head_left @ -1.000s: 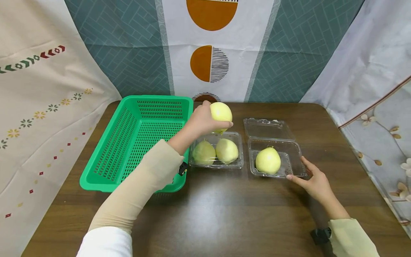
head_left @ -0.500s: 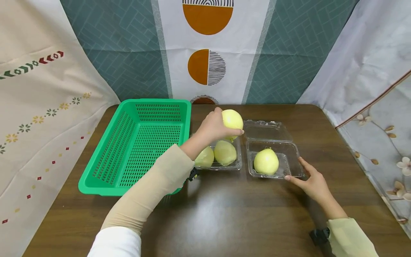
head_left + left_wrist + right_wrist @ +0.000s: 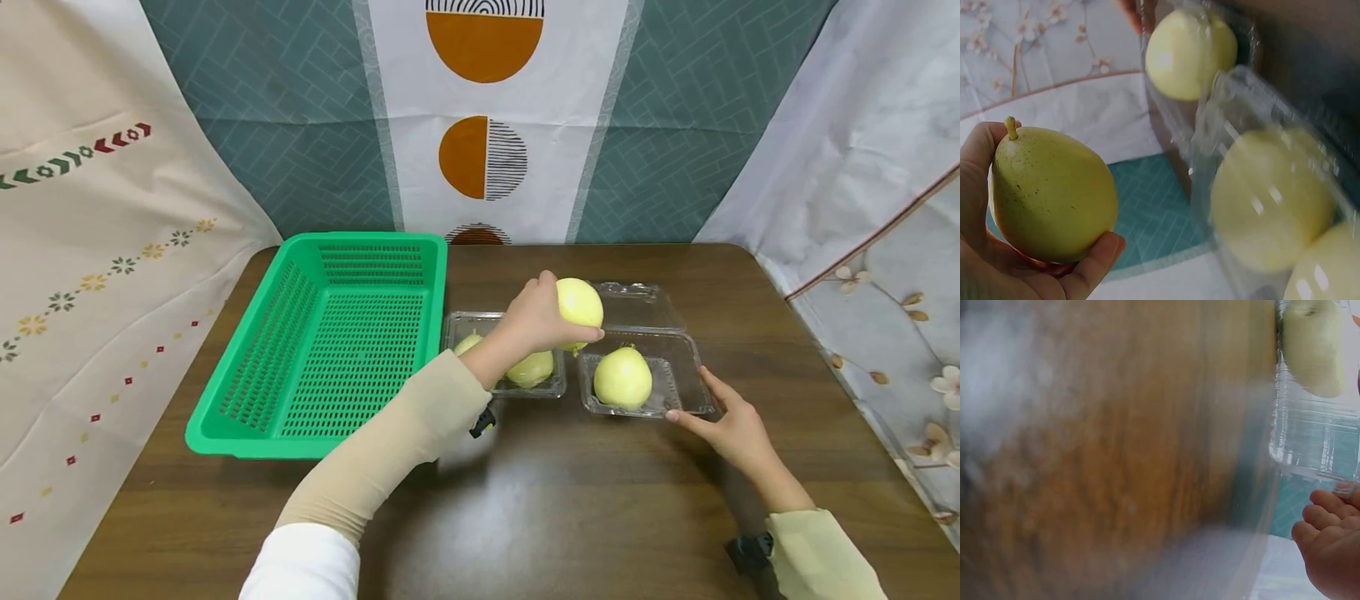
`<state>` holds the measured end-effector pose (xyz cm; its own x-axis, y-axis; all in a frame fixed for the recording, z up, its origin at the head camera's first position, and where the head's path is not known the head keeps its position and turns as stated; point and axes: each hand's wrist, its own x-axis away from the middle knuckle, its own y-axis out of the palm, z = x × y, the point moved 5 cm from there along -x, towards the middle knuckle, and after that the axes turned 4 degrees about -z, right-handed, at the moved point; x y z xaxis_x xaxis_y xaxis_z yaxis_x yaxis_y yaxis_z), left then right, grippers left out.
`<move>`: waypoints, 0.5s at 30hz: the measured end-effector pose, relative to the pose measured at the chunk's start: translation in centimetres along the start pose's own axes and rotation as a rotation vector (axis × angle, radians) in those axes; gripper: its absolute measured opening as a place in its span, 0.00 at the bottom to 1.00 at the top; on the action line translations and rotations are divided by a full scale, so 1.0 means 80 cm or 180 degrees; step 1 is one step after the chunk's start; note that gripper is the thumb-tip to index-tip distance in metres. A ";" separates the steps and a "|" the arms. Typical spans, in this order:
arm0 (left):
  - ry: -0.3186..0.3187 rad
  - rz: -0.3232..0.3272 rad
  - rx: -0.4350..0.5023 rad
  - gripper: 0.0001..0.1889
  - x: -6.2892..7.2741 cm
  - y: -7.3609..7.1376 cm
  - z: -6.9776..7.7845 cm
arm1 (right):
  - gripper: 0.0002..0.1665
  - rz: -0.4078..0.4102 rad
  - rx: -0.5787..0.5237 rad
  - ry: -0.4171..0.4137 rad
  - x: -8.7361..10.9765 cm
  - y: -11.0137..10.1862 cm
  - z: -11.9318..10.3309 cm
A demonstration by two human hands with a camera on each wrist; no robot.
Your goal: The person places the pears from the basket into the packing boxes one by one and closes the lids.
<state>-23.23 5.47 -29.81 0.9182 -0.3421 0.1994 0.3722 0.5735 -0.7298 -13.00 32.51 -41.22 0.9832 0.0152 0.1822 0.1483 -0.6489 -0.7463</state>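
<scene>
In the head view my left hand (image 3: 534, 318) grips a yellow pear (image 3: 581, 313) in the air, between the two clear plastic boxes. The left wrist view shows this pear (image 3: 1057, 194) with its stem, fingers and thumb around it. At the right, an open clamshell box (image 3: 678, 377) has one pear (image 3: 622, 378) in its left half. My right hand (image 3: 738, 427) holds that box's front right corner, thumb at the front rim and a finger along the right wall. In the right wrist view the curled fingers (image 3: 1329, 519) are beside the box's rim.
Left of the open box stands a closed clear box (image 3: 557, 385) with two pears, partly hidden by my left arm. A green slotted basket (image 3: 206, 429) stands at the left. The brown table (image 3: 585, 508) meets hanging cloths at its back and sides.
My left hand has carried the pear rightward and nearer, from above the closed box to the open box's left side. The right hand has stayed at its corner.
</scene>
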 end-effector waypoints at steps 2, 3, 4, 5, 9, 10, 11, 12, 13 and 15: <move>0.0013 -0.0053 -0.0034 0.47 -0.002 0.011 0.001 | 0.58 -0.0022 -0.0009 -0.0005 -0.001 0.003 0.000; 0.0021 -0.0083 -0.0044 0.47 -0.003 0.016 0.001 | 0.58 -0.0021 -0.0001 -0.0015 -0.002 0.005 0.000; 0.0031 -0.0107 -0.0051 0.48 -0.004 0.022 0.001 | 0.58 -0.0016 0.0006 -0.0020 -0.003 0.006 0.000; 0.0042 -0.0133 -0.0053 0.49 -0.005 0.028 0.001 | 0.58 -0.0004 0.0013 -0.0028 -0.003 0.007 0.000; 0.0137 -0.0182 0.0003 0.49 -0.010 0.046 0.008 | 0.58 0.0046 0.0015 -0.0045 -0.004 0.006 -0.001; 0.0170 -0.0189 -0.0004 0.49 -0.011 0.049 0.011 | 0.57 0.0060 0.0020 -0.0045 -0.004 0.005 -0.001; 0.0197 -0.0190 -0.0025 0.49 -0.012 0.053 0.015 | 0.57 0.0063 0.0022 -0.0043 -0.003 0.004 -0.001; 0.0223 -0.0189 -0.0048 0.48 -0.013 0.056 0.019 | 0.58 0.0069 0.0026 -0.0037 -0.003 0.002 0.000; 0.0249 -0.0189 -0.0090 0.48 -0.014 0.058 0.023 | 0.58 0.0068 0.0033 -0.0025 -0.003 0.001 0.001; 0.0288 -0.0196 -0.0134 0.48 -0.016 0.063 0.031 | 0.58 0.0089 0.0053 -0.0014 -0.002 -0.002 0.003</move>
<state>-22.18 10.63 -32.13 0.8771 -0.4427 0.1862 0.4197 0.5181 -0.7453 -13.14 32.76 -41.28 0.9874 0.0007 0.1584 0.1226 -0.6363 -0.7616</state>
